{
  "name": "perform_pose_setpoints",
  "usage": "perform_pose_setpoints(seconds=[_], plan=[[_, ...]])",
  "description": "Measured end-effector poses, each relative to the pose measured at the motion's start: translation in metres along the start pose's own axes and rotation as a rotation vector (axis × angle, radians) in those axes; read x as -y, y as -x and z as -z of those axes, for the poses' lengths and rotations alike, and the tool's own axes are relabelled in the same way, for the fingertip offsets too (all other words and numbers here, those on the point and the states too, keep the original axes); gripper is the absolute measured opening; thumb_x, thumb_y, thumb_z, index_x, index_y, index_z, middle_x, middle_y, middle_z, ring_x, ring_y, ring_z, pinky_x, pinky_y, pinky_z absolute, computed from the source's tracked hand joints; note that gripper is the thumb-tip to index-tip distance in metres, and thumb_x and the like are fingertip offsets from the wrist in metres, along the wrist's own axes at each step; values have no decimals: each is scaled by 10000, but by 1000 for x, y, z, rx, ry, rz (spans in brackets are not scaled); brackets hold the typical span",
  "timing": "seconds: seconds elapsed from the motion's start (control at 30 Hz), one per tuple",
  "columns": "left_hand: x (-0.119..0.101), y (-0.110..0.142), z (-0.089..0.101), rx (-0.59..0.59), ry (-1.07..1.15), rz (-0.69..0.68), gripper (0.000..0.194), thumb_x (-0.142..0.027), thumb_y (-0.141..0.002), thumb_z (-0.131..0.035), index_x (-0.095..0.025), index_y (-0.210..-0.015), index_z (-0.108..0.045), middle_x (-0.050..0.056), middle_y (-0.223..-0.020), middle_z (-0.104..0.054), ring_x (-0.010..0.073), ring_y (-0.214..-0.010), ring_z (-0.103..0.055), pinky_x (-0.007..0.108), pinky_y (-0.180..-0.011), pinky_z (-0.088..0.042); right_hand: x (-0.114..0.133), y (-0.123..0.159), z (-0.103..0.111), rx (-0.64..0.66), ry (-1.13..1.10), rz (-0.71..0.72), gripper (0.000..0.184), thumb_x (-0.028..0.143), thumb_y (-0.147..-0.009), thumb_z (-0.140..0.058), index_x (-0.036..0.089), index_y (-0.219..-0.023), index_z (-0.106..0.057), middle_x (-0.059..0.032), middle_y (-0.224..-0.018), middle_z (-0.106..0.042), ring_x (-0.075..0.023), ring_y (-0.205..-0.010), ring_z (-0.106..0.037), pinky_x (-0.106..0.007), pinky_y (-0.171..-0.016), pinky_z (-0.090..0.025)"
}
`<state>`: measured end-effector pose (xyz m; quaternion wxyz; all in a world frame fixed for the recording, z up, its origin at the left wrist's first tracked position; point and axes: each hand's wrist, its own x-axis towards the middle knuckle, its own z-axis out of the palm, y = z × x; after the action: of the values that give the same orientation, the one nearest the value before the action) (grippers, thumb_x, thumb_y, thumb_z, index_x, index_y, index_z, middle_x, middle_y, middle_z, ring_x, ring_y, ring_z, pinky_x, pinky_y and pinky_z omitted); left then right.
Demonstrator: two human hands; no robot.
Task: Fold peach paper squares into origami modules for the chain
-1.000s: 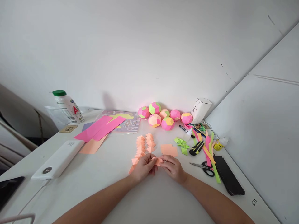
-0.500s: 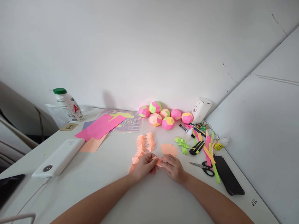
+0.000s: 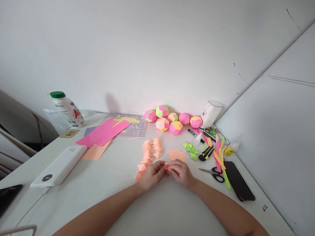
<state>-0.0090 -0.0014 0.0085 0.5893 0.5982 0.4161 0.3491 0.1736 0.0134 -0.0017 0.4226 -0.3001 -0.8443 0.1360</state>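
Observation:
Between my two hands is a small piece of peach paper (image 3: 166, 166), partly folded and partly hidden by my fingers. My left hand (image 3: 154, 174) pinches it from the left, and my right hand (image 3: 181, 172) grips its right edge with closed fingertips. Just beyond my left hand, folded peach paper units (image 3: 147, 152) stand in two rows. Flat peach paper sheets (image 3: 177, 155) lie beyond my right hand. Folded green paper units (image 3: 191, 148) sit farther right.
Several multicoloured paper balls (image 3: 162, 125) line the wall. On the right are scissors (image 3: 214, 173), a box cutter (image 3: 206, 153), paper strips (image 3: 220, 154), a glue bottle (image 3: 230, 149) and a phone (image 3: 238, 181). Pink sheets (image 3: 104, 132), a white power bank (image 3: 59, 167) and a bottle (image 3: 67, 109) occupy the left.
The peach paper piece has turned between my fingers and now shows a raised, folded face. Both hands stay close together, and the whole view has shifted slightly.

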Motion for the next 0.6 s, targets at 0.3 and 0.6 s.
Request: perform_pose_setpoints(seconds=[0.3,0.6], plan=[[-4,1,2,46,-122,-47,263,-370,-878,-397,-215,-910,-606,38,-846,-685,207,-849,-643,312,-749,-498,-4,0,-1,69,-322,-526,157,292,-775,-642,163,-694,-603,-16,-663,-624,-116,-551,-517,-237,-513,-425],[-6,1,1,63,-130,-12,274,-368,-864,-408,-230,-931,-635,38,-825,-689,201,-710,-641,299,-657,-480,-9,3,-1,97,-442,-723,246,384,-725,-686,165,-734,-574,11,-636,-600,-109,-552,-508,-233,-506,-397]])
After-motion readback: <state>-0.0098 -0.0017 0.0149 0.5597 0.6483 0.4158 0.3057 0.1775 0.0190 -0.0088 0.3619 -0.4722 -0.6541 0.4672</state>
